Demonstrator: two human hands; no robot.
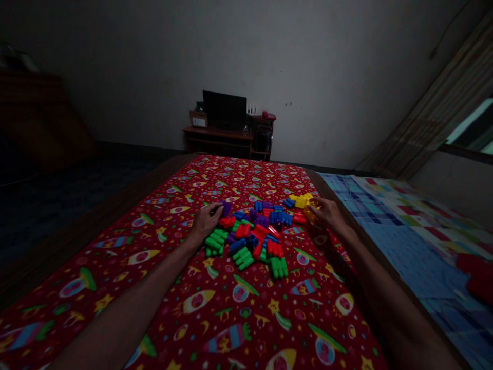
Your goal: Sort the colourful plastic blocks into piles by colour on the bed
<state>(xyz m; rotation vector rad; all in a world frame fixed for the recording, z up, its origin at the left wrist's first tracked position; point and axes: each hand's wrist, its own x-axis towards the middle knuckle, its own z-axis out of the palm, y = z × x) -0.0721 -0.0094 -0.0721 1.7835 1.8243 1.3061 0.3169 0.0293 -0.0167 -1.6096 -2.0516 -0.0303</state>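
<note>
Reaching to both sides of a heap of colored blocks [261, 232]

Pinching a purple block [227, 208] between the fingers of the left hand [205, 222], toward the left edge of the red patterned cloth [192, 318]. Touching a yellow block [311, 215] with the right hand [331, 213], near the cloth's right edge; cannot tell whether clamped or only brushed by those fingers. Heaped nearer the right edge than the left, mostly green toward the near edge.
</note>
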